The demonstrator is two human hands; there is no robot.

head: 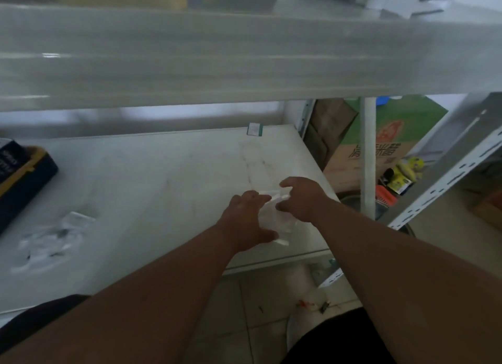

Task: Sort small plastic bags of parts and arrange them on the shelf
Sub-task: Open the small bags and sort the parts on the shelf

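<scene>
A small clear plastic bag [277,221] lies near the right front corner of the white shelf board [152,178]. My left hand [248,222] lies over its left side, fingers spread and thumb at its near corner. My right hand [300,197] pinches the bag's far top edge between thumb and fingers. A loose heap of several more clear bags with dark parts [53,238] lies at the left front of the same board. The frame is motion-blurred, so the bag's contents cannot be made out.
A dark box with yellow trim [19,178] sits at the board's left edge. A small green-edged label [254,129] stands at the back. The upper shelf [244,56] overhangs closely. Cardboard boxes [380,146] and a slotted upright [445,178] stand to the right.
</scene>
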